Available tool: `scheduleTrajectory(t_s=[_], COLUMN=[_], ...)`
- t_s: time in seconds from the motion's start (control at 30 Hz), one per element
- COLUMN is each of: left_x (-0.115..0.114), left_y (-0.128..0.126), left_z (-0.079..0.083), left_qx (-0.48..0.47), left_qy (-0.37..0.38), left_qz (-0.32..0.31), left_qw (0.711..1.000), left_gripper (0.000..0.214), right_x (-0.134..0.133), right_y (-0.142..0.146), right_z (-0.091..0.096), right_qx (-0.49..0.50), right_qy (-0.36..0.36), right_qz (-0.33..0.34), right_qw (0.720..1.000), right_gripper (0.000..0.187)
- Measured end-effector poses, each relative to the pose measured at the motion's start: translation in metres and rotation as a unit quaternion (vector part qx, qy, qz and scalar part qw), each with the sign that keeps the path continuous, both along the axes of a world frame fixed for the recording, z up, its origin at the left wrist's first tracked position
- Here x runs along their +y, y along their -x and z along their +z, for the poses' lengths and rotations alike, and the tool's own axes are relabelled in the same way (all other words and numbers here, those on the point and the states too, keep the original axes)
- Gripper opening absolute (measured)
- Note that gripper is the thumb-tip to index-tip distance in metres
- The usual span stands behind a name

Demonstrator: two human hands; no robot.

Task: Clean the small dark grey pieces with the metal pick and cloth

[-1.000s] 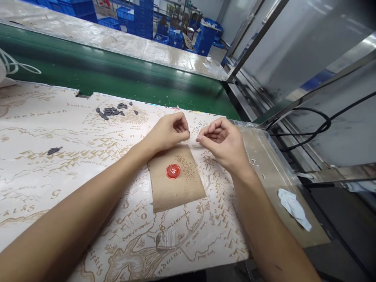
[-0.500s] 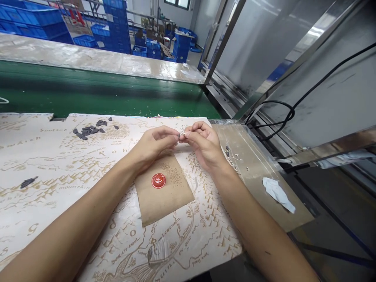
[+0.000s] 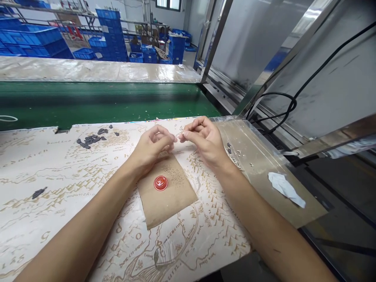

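My left hand (image 3: 154, 149) is closed, thumb and forefinger pinched together; whatever is between them is too small to make out. Facing it across a narrow gap, my right hand (image 3: 205, 143) pinches in the same way, and its contents cannot be told either. Both hover above the far end of a brown paper sheet (image 3: 160, 211). On that sheet sit a round red cap-like piece (image 3: 160, 183) and a scatter of tiny light-brown bits (image 3: 176, 175).
A map-printed paper (image 3: 73, 211) covers the table. Small dark grey pieces (image 3: 92, 139) lie at its far left, with another dark piece (image 3: 39, 192) nearer. Crumpled white tissue (image 3: 285, 188) rests on the right. Beyond are a green belt (image 3: 102, 102) and blue crates (image 3: 110, 35).
My fingertips have drawn slightly apart, and the dark bit that showed at my left fingertips is no longer visible. The whole view has shifted a little.
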State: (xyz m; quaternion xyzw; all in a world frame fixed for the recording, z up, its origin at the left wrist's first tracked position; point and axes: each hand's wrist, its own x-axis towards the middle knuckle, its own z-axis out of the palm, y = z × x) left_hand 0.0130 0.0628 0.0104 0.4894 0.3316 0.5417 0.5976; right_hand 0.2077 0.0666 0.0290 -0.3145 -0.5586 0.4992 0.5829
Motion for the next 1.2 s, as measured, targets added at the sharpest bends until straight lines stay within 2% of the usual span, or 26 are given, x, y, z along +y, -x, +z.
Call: scheduleTrajectory(t_s=[0.1,0.27,0.5,0.73,1.2], left_x=[0.002,0.003,0.005,0.003,0.004], left_y=[0.005,0.012,0.014,0.011,0.01], left_z=[0.0,-0.005,-0.011,-0.01,-0.014], left_qx=[0.02,-0.003,0.019,-0.009,-0.006], left_qy=[-0.008,0.061,0.045,0.067,0.05], left_qz=[-0.017,-0.061,-0.052,-0.055,-0.055], left_qw=[1.0,0.996,0.997,0.996,0.997], left_gripper=[0.02,0.041,0.027,0.03,0.029], right_x=[0.001,0.0,0.003,0.0,-0.002], right_y=[-0.001,0.001,-0.001,0.0,-0.002], right_z=[-0.001,-0.006,-0.01,-0.008,-0.01], right_qx=[-0.043,-0.081,-0.087,-0.107,-0.15], right_qy=[-0.046,-0.079,-0.082,-0.106,-0.126], right_qz=[-0.018,-0.018,-0.018,-0.018,-0.009], right_qw=[0.998,0.993,0.993,0.988,0.981], right_gripper=[0.046,0.043,0.039,0.037,0.03])
